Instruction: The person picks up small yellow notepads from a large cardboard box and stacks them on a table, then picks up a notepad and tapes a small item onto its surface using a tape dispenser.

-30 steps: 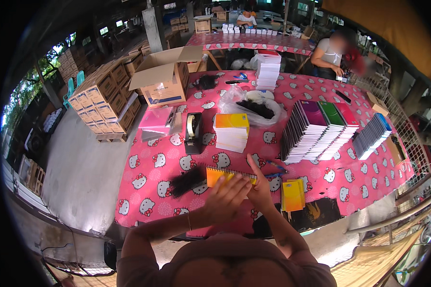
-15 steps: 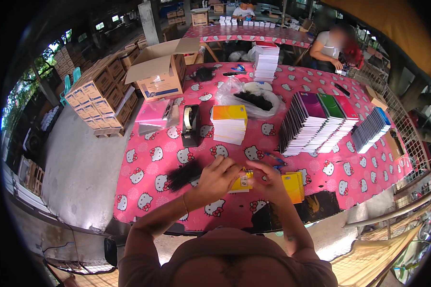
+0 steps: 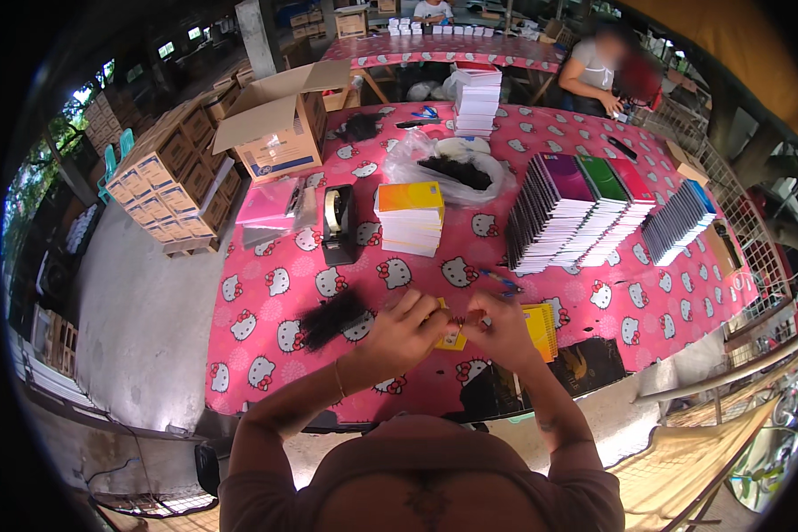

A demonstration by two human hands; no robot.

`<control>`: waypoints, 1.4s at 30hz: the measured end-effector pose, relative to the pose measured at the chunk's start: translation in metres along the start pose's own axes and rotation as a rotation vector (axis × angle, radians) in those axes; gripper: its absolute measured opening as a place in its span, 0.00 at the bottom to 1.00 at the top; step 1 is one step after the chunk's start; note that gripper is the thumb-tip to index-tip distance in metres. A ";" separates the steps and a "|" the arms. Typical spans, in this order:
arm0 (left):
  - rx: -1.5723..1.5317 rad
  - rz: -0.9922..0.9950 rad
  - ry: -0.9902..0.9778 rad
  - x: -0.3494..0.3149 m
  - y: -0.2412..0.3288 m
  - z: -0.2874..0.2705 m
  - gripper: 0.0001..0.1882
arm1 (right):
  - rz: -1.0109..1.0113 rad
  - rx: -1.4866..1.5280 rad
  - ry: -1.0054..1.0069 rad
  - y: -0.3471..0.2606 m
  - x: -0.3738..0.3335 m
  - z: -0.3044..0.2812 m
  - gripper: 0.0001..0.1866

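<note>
A small yellow notebook [image 3: 453,340] shows partly between my hands, low over the near middle of the table. My left hand [image 3: 402,333] is closed at its left side, fingers bent over it. Thumb and fingers of my right hand [image 3: 504,328] come together in a pinch at its right edge; whatever is between them is too small to make out. Beside my left hand lies a bundle of thin black strands [image 3: 332,317]. Right of my right hand are more yellow spiral notebooks [image 3: 539,330], partly covered by it. Blue pens [image 3: 503,283] lie just beyond.
Ahead stand a yellow-covered notebook stack [image 3: 410,217], a black tape dispenser [image 3: 338,226] and a plastic bag [image 3: 496,182] of black strands. Tall spiral notebook stacks [image 3: 569,217] are at right. An open carton [image 3: 279,133] sits far left. A person [image 3: 594,78] works at the far right.
My right hand's fingers have closed into a pinch at the notebook's edge, nearer my left hand. The whole view has shifted slightly.
</note>
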State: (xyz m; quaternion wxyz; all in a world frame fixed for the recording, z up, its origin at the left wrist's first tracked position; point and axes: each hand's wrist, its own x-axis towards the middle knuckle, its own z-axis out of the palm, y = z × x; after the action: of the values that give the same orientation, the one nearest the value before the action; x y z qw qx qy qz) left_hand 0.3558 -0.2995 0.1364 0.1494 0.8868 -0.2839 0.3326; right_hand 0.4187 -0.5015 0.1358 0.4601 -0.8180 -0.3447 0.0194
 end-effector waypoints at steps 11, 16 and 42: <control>-0.087 -0.133 -0.019 -0.033 -0.013 0.010 0.16 | -0.045 -0.140 0.351 0.038 -0.048 -0.013 0.25; 0.035 -0.089 -0.329 -0.113 -0.022 0.049 0.16 | 0.151 -0.636 0.113 0.143 -0.132 0.003 0.36; 0.266 -0.801 -0.243 -0.201 -0.091 0.056 0.24 | 0.116 0.570 0.069 0.090 0.002 0.120 0.11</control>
State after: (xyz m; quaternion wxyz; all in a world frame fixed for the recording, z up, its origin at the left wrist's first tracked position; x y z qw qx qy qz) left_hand 0.3146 -0.1715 -0.0477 0.1166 0.9711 0.1120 0.1755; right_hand 0.4272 -0.4421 -0.0019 0.6809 -0.6743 -0.2620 0.1141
